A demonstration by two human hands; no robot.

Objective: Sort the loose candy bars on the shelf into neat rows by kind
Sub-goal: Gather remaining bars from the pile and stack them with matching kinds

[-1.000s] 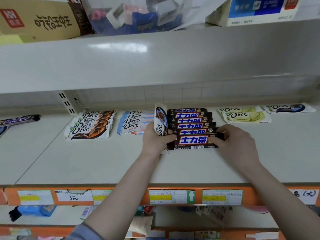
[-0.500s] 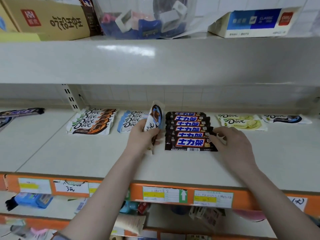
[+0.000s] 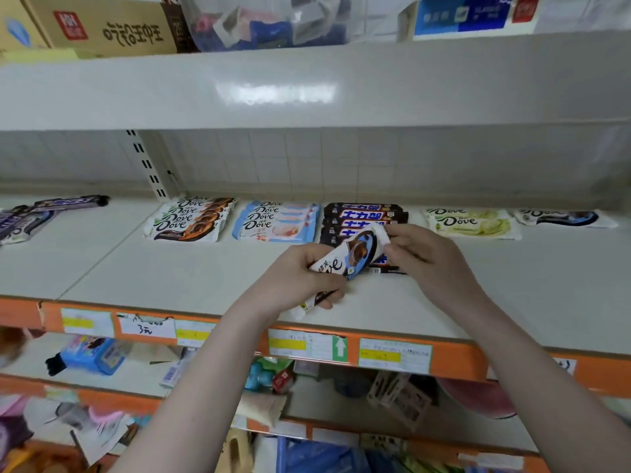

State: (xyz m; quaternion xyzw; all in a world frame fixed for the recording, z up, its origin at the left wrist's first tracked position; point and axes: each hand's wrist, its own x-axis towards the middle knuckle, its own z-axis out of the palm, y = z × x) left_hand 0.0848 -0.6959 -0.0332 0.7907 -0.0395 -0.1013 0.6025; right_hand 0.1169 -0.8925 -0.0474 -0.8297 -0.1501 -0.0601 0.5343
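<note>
Holding one white Dove bar (image 3: 345, 259), left hand (image 3: 300, 278) wraps it, right hand (image 3: 426, 257) pinches its end; perhaps five Snickers bars (image 3: 362, 216) behind.

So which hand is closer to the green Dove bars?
Right. The right hand is just left of the green Dove bars; the left hand sits farther left.
</note>
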